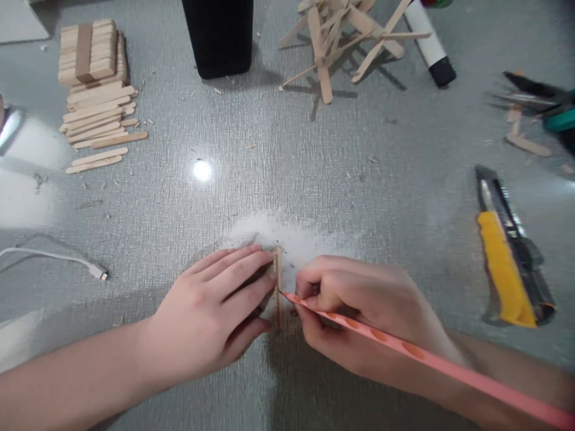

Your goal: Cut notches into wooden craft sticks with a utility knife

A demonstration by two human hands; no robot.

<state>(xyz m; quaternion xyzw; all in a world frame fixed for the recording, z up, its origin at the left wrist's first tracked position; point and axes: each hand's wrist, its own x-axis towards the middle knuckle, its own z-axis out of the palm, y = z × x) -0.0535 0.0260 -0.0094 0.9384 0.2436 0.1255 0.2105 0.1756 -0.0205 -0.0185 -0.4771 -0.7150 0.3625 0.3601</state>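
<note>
A narrow pale wooden craft stick (278,269) stands lengthwise on the grey table in front of me, with what looks like a second thin strip along its left side. My left hand (215,290) lies palm down, fingers stretched out and their tips resting against the strips' left edge. Something dark under those fingers is mostly hidden. A pink pencil with orange spots (426,356) is pinched in my right hand (354,305). Its point touches the stick near the middle, while the shaft slants down to the lower right.
Fine pale dust surrounds the stick. A banded bundle of craft sticks (101,51) and loose sticks (99,117) lie upper left, above a white cable (67,257). At the back are a black box (220,36), a stick structure (332,42) and a glue tube (431,42). Yellow-handled cutters (505,263) lie right.
</note>
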